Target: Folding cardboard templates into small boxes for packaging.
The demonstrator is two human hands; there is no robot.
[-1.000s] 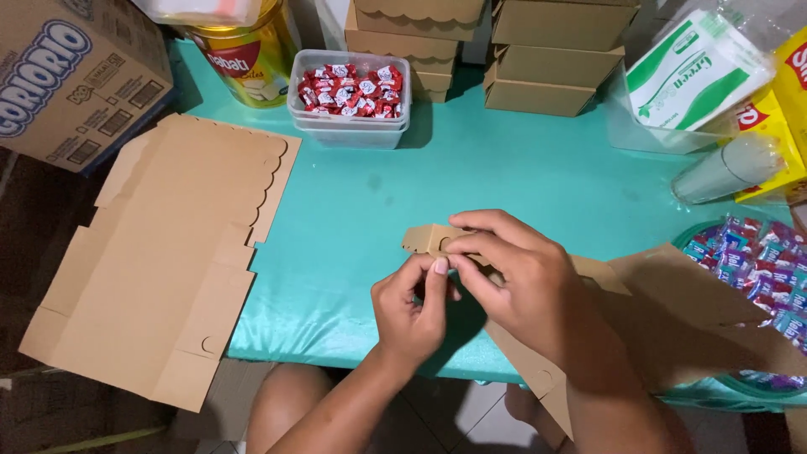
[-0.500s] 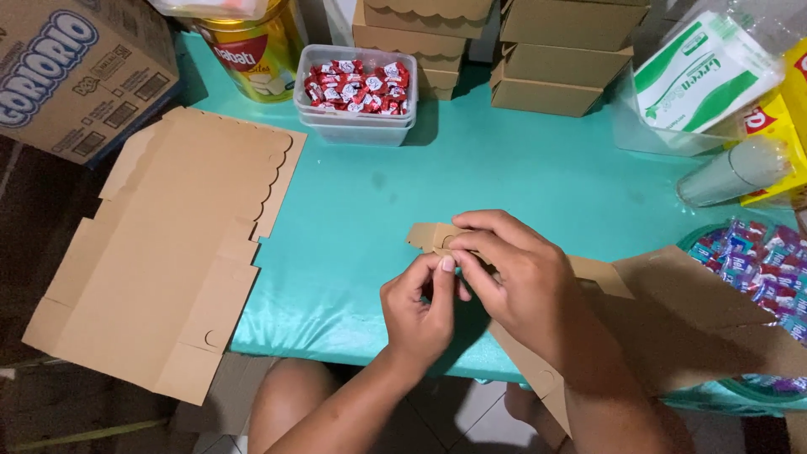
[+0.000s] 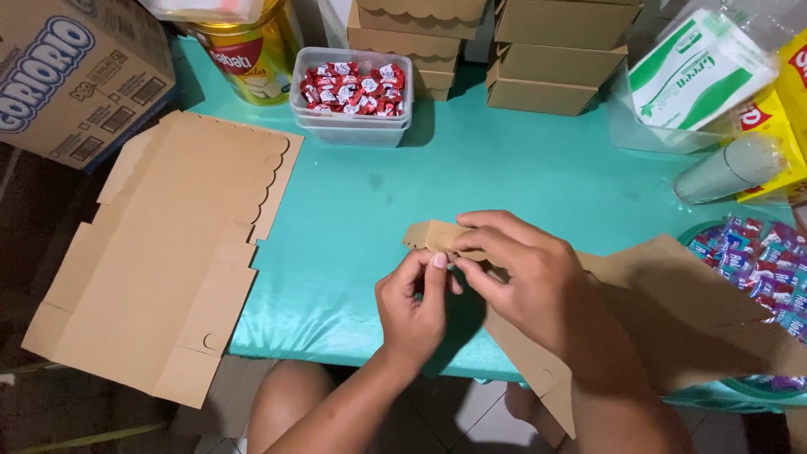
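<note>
Reaching up from near table edge, left hand [image 3: 412, 307] curling fingers, thumb and forefinger pinching small flap of brown cardboard box blank [image 3: 672, 311]. Arching over from right, right hand [image 3: 521, 277] pressing fingertips closed on same scalloped flap (flap end poking out left of knuckles). Blank lying across teal table [image 3: 504, 176], trailing right under forearm. Lying flat further left, second cardboard blank [image 3: 168, 252]; sitting beyond, clear tub of red candies [image 3: 353, 88].

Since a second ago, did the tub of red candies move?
No. The tub of red candies sits in the same place on the teal table, just in front of the stacked brown boxes; only the camera shifted slightly.
</note>
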